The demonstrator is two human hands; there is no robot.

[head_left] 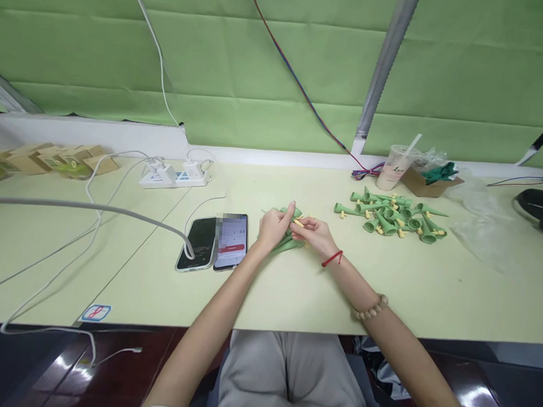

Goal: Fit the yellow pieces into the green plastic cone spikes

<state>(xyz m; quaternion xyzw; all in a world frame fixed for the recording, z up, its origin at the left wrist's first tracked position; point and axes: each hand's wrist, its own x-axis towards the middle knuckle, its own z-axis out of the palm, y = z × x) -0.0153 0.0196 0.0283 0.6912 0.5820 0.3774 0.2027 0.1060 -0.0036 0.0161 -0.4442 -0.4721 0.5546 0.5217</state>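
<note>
At the middle of the surface (294,290), my left hand (274,226) grips a bunch of green cones (287,245), and my right hand (314,232) pinches a small yellow piece (299,222) beside them. More cones in a pile (391,214) lie to the right.

The left hand (274,227) grips a bundle of green cones (287,244) on the table (294,290). The right hand (314,233) pinches a yellow peg (299,223) at the bundle. A cone pile (389,214) lies to the right, two phones (215,242) to the left.
</note>
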